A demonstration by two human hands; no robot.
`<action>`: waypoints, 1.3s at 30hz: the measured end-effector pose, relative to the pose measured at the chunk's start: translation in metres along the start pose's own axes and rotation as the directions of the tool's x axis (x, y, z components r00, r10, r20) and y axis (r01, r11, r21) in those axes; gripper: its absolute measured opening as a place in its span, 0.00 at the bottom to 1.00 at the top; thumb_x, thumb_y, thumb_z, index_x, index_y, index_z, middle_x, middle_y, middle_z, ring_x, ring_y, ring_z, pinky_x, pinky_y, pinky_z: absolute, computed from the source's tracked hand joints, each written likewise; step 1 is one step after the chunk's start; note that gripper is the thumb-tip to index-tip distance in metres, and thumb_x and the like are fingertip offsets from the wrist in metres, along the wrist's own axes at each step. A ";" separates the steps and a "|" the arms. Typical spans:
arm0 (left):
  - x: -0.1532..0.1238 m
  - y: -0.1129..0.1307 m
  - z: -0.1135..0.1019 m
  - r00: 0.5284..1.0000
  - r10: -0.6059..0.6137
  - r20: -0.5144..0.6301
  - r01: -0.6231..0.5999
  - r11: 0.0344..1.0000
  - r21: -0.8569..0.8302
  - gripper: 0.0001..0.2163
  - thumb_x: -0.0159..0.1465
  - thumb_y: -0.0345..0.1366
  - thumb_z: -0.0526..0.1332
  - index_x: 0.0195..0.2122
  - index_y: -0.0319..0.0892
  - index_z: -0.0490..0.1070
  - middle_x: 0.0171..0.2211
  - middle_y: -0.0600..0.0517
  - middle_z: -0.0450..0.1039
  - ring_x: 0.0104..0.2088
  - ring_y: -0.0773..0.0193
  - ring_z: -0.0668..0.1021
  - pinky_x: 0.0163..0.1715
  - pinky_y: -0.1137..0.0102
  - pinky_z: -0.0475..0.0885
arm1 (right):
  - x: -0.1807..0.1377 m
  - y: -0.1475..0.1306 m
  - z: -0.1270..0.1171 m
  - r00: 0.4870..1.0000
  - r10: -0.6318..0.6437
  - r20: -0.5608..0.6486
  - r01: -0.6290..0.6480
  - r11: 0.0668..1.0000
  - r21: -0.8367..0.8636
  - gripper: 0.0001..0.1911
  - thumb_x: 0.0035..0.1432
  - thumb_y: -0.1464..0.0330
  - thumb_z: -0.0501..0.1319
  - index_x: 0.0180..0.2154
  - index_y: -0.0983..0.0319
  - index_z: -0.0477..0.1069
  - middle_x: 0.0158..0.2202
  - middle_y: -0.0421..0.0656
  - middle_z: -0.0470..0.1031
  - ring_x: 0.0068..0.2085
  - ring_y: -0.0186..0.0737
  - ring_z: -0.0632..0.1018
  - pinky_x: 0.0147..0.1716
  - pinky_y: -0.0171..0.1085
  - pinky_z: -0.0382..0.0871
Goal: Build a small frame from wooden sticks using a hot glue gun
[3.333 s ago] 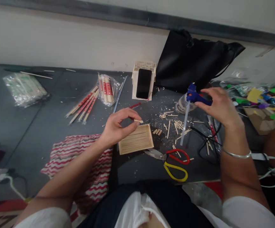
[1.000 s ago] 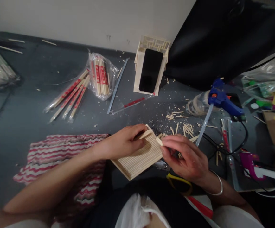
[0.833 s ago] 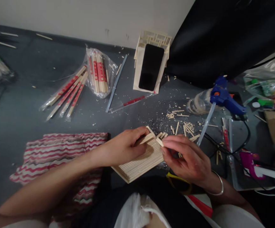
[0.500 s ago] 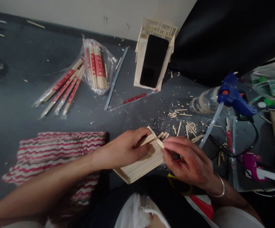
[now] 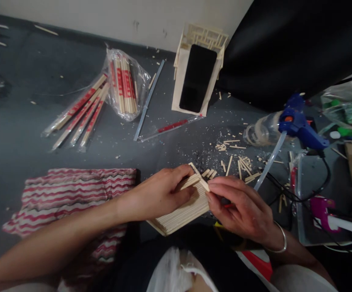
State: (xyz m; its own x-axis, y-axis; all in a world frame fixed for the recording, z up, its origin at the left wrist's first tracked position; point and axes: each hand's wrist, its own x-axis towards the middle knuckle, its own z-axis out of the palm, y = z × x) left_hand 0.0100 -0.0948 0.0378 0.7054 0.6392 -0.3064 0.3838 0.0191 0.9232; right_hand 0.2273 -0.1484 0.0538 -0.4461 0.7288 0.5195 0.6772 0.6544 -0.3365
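Note:
A small panel of wooden sticks (image 5: 179, 219), laid side by side with raised edges, is held tilted low in front of me. My left hand (image 5: 165, 190) is closed over its upper left part, thumb and fingers pinching short sticks at the upper edge. At the panel's upper right corner, my right hand (image 5: 243, 202) pinches a short wooden stick (image 5: 204, 185) between thumb and fingertips. That stick touches the panel's edge. Cut stick pieces (image 5: 209, 173) lie just beyond the panel. My left hand hides much of the panel's left side.
A blue glue gun (image 5: 300, 125) rests on a clear jar (image 5: 261, 127) at right, near a purple glue gun (image 5: 323, 213) with cables. A phone (image 5: 198, 79) leans on a stick frame (image 5: 209, 36). Wrapped chopsticks (image 5: 124, 85) lie back left; striped cloth (image 5: 78, 190) lies front left.
Very little differs. My left hand has shifted slightly to the right along the panel, and both hands keep their grips.

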 end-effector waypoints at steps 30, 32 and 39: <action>-0.003 0.000 0.002 1.000 -0.013 -0.003 0.013 1.000 0.020 0.05 0.66 0.36 0.57 0.40 0.43 0.69 0.29 0.57 0.70 0.28 0.67 0.70 0.30 0.71 0.63 | 0.004 -0.002 -0.004 1.000 0.012 0.016 -0.012 1.000 0.028 0.08 0.65 0.74 0.65 0.46 0.63 0.73 0.36 0.44 0.86 0.37 0.36 0.87 0.42 0.33 0.85; -0.003 0.000 0.002 1.000 -0.009 -0.009 0.009 1.000 0.018 0.05 0.66 0.36 0.56 0.40 0.43 0.69 0.29 0.58 0.70 0.27 0.67 0.70 0.29 0.71 0.63 | 0.004 -0.001 -0.004 1.000 0.011 0.017 -0.012 0.999 0.030 0.09 0.65 0.74 0.65 0.47 0.63 0.73 0.37 0.44 0.86 0.37 0.36 0.87 0.43 0.33 0.85; -0.003 -0.001 0.003 1.000 0.005 -0.015 -0.005 1.000 0.027 0.05 0.67 0.36 0.57 0.42 0.43 0.69 0.29 0.57 0.72 0.28 0.67 0.71 0.30 0.71 0.63 | 0.004 -0.001 -0.003 1.000 0.013 0.022 -0.015 0.998 0.055 0.12 0.63 0.75 0.66 0.48 0.62 0.73 0.38 0.44 0.86 0.37 0.36 0.87 0.42 0.34 0.86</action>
State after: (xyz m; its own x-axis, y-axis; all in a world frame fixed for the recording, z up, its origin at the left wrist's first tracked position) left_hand 0.0089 -0.0990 0.0370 0.6984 0.6505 -0.2984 0.3966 -0.0048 0.9180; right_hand 0.2265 -0.1470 0.0585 -0.4499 0.7417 0.4974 0.6504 0.6538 -0.3867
